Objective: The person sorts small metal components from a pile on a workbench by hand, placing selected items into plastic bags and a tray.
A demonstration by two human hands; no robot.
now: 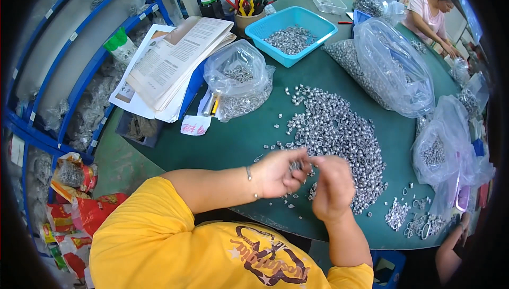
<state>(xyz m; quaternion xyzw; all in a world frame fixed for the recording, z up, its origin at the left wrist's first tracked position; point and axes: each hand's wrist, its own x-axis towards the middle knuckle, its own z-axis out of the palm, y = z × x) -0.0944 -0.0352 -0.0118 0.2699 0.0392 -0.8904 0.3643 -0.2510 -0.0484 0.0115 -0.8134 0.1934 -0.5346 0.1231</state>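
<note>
My left hand (279, 174) is turned palm up, its fingers curled round a few small silver metal pieces (295, 166). Close against its fingertips is my right hand (334, 187), slightly blurred, with its fingers drawn together; whatever they pinch is too small to make out. Both hands hover over the near edge of a large heap of small, shiny silver metal pieces (339, 135), rounded and cup-like, spread on the green table (222, 146). A few loose bits lie scattered beside the heap.
Behind the heap stand a blue basket (291, 61) of metal pieces and clear bags (241, 77) (392, 71). Papers (169, 66) and a pot of pliers (247, 21) are at the left. Small piles (396, 215) lie right. Another person (432, 18) works far right; another arm (450, 252) shows lower right.
</note>
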